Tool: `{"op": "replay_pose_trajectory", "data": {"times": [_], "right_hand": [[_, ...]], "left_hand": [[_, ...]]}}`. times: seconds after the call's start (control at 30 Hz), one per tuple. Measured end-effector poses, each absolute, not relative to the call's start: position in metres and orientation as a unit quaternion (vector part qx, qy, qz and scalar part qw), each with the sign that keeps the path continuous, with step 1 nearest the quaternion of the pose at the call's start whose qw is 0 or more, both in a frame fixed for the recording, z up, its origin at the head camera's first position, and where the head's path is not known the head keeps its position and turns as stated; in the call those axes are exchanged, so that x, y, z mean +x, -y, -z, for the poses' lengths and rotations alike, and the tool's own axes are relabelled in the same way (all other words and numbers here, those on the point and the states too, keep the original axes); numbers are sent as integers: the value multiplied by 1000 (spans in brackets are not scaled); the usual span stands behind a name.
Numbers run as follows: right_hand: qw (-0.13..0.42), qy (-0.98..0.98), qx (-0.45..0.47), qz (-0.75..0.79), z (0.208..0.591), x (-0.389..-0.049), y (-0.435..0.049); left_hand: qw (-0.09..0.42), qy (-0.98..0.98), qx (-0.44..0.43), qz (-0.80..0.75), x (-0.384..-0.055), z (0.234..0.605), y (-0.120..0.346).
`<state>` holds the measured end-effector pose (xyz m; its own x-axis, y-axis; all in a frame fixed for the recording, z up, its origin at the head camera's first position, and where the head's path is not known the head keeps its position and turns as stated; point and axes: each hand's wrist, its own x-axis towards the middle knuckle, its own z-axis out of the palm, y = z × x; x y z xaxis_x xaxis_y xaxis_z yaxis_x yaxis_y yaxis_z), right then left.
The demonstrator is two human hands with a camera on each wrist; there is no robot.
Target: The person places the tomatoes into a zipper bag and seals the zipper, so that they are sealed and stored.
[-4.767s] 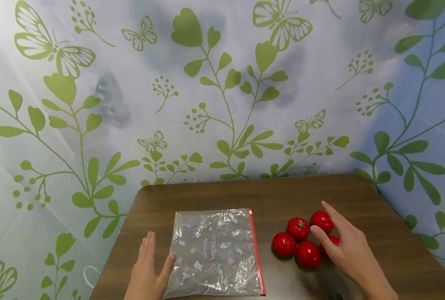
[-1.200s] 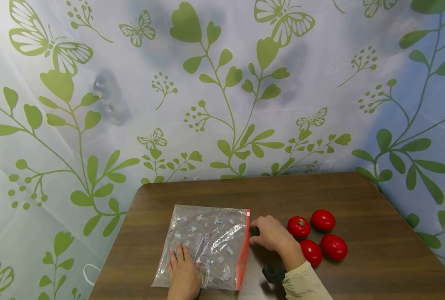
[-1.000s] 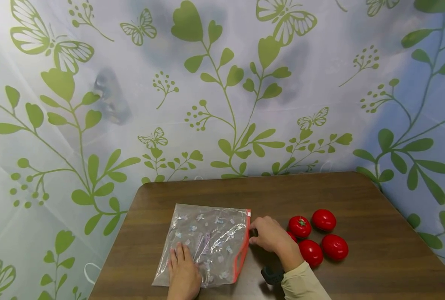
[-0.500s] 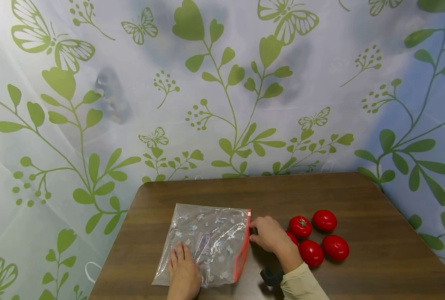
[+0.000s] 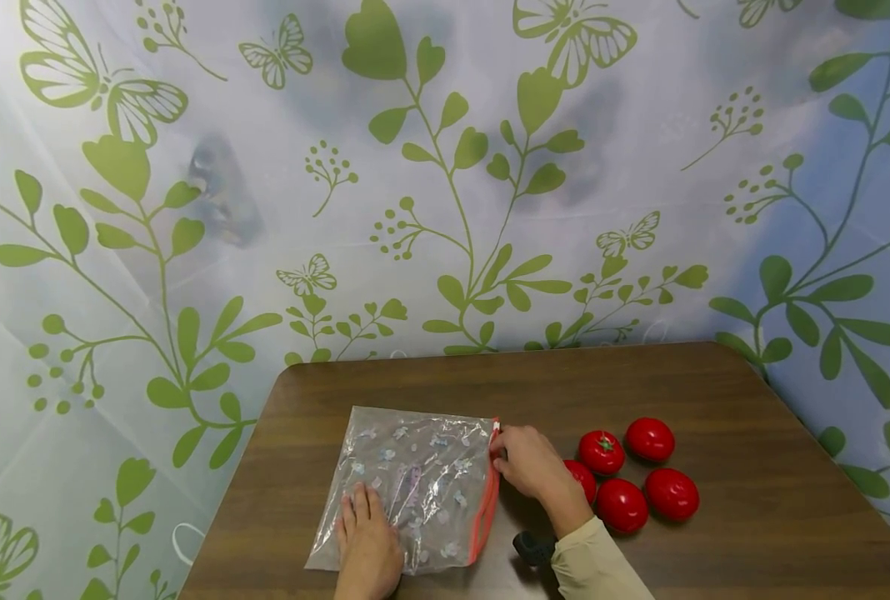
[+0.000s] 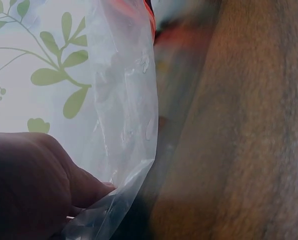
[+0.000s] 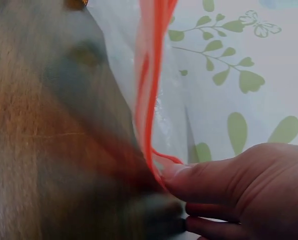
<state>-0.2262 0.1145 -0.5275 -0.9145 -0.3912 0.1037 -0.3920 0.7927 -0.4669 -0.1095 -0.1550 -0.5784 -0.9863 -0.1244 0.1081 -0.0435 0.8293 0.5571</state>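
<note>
A clear zip bag (image 5: pixel 400 437) with small printed figures lies on the table, its red zip edge (image 5: pixel 484 521) facing right. My left hand (image 5: pixel 370 542) rests on the bag's near left part with straight fingers. In the left wrist view, the thumb (image 6: pixel 91 187) lies against the crinkled plastic. At the far end of the red edge, near the white slider (image 5: pixel 497 427), my right hand (image 5: pixel 531 462) pinches the strip. The right wrist view shows the thumb (image 7: pixel 199 182) on the red strip (image 7: pixel 150 95), whose two bands stand slightly apart there.
Several red tomatoes sit right of my right hand; one with a green stem (image 5: pixel 602 452) is among them. The nearest tomato (image 5: pixel 582 479) is partly behind my wrist. The brown table (image 5: pixel 775 517) reaches to a leaf-patterned curtain (image 5: pixel 430 208). A black wrist strap (image 5: pixel 532 550) shows below my right forearm.
My right hand left the tomatoes for the bag's red edge and has just shifted slightly left, the red bands drawing closer. My left hand moved from beside the bag onto it.
</note>
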Motion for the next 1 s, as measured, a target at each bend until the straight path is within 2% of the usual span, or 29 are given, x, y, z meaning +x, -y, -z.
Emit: {"op": "replay_pose_trajectory", "data": {"times": [0.27, 0.5, 0.77, 1.0], "right_hand": [[47, 948, 199, -245, 544, -236, -105], [38, 950, 185, -250, 544, -237, -103], [50, 955, 174, -233, 545, -231, -105], [66, 955, 172, -232, 549, -232, -103]], "left_hand": [[32, 950, 51, 306, -109, 573, 155], [76, 957, 34, 277, -111, 587, 157], [60, 961, 33, 269, -112, 586, 161], [71, 964, 34, 254, -115, 587, 166]]}}
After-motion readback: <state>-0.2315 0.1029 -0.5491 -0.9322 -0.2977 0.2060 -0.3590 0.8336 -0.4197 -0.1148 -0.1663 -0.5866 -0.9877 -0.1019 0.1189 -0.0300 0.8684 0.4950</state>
